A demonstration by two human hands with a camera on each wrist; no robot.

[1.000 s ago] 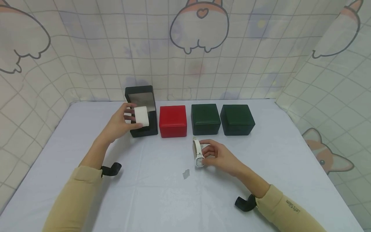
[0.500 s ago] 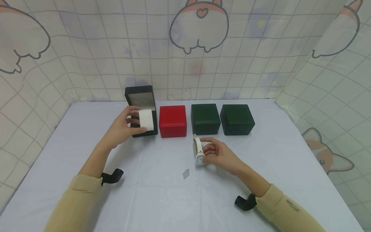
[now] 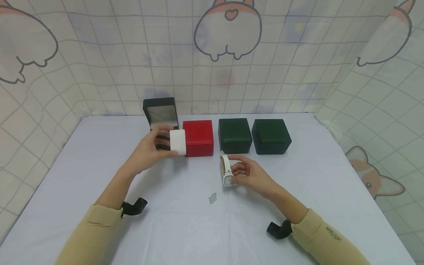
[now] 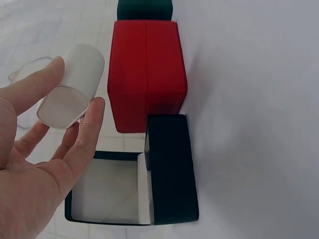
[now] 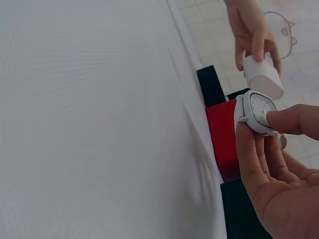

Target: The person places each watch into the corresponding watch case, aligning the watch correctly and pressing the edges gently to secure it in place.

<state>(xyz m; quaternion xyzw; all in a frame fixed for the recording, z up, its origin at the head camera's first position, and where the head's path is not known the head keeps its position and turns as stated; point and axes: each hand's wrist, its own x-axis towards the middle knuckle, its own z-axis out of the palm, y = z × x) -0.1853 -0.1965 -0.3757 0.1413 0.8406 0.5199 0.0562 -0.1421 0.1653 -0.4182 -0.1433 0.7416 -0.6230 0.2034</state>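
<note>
My left hand [image 3: 145, 152] grips a white watch cushion [image 3: 177, 142] by its two ends, thumb on one and fingers on the other. In the left wrist view the rounded watch cushion [image 4: 82, 74] is raised beside the red box. Behind that hand stands an open black watch box [image 3: 162, 112] with a pale lining, its lower part mostly hidden by the fingers. My right hand [image 3: 253, 178] pinches a white wristwatch [image 3: 228, 179] at its case, with the strap stretching away toward the boxes. In the right wrist view the thumb presses on the dial of the wristwatch [image 5: 259, 109].
A closed red box [image 3: 198, 138] sits right of the black one. Two closed dark green boxes, one in the middle [image 3: 234, 136] and one farther right [image 3: 271, 136], continue the row. A grey patch [image 3: 212, 198] marks the white tablecloth [image 3: 185, 235]. A patterned curtain [image 3: 285, 55] hangs behind.
My left hand has carried the watch cushion to the right and slightly nearer, away from the black box and partly across the red box. The right hand with the wristwatch has shifted only slightly.
</note>
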